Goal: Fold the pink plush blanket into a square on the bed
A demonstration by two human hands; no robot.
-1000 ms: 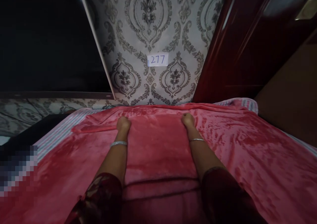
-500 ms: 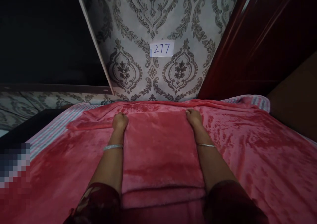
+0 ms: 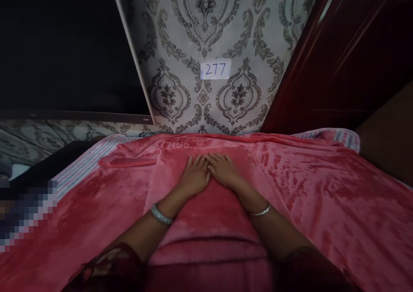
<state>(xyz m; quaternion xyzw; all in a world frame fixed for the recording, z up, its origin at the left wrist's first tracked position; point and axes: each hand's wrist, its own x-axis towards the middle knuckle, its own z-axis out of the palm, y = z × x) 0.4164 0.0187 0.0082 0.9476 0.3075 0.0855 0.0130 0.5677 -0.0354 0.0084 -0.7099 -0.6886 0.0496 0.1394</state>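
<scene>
A folded pink plush blanket [image 3: 213, 214] lies in front of me, its layered edges showing toward my body. Both palms rest flat on its upper part. My left hand [image 3: 195, 176] has its fingers stretched forward, and my right hand [image 3: 224, 170] lies beside it, with the fingertips of the two almost meeting. Neither hand grips anything. Each wrist carries a silvery bangle. Under the folded piece spreads a larger sheet of the same pink plush [image 3: 322, 197], wrinkled on the right.
Striped cloth [image 3: 82, 165] shows along the left edge and at the far right corner. A large dark screen [image 3: 64, 51] stands at the back left. A dark red glossy panel [image 3: 325, 68] rises at right. Patterned wallpaper bears a paper marked 277 [image 3: 215, 69].
Both hands have let go of the folded blanket's far corners and moved inward. They now lie flat and close together on top of it. The view has shifted slightly.
</scene>
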